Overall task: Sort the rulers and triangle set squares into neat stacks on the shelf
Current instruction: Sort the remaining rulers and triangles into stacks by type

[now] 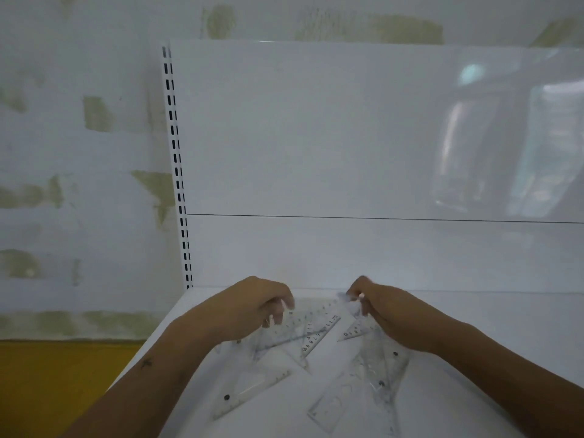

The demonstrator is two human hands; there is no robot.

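Observation:
Several clear plastic rulers and triangle set squares lie scattered on the white shelf [493,314]. A loose pile of set squares [300,330] sits in the middle. My left hand [249,308] hovers over its left side with fingers curled down onto a clear piece. My right hand [384,314] pinches the end of a clear ruler [355,330] at the back. Another set square [252,387] lies at the front left. A ruler and set squares [373,374] overlap at the front right.
The shelf's white back panel [347,137] rises right behind the pile, with a slotted upright [177,159] at its left edge. A patchy white wall stands to the left, and a yellow floor [63,380] shows below it. Bare shelf surface extends to the right.

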